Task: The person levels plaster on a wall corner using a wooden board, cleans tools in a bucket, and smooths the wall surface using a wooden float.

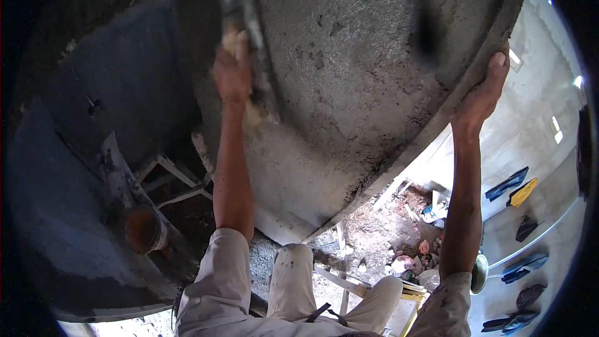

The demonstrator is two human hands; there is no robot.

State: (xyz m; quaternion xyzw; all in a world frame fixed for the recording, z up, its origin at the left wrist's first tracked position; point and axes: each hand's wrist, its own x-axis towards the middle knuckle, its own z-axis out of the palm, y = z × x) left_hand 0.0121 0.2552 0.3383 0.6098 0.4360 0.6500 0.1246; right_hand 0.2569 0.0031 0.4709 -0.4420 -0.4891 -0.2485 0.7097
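My left hand (234, 68) is closed around the pale handle of a long plastering float (265, 84), slightly smeared by motion. The float lies along the left part of a broad surface of wet grey plaster (349, 43), and its upper end is blurred. Over on the right, my right hand (479, 97) grips the slab-like wall's curved outer edge (430, 131), thumb showing and most fingers hidden behind it. The plaster looks smooth and shiny higher up, rougher and patchy towards the lower right edge.
A bucket (145, 229) stands on a plank at the lower left, near a wooden trestle (171, 178). Rubble and scraps (412, 265) cover the floor below. Blue garments (524, 268) and a yellow cloth (523, 192) hang along the right wall.
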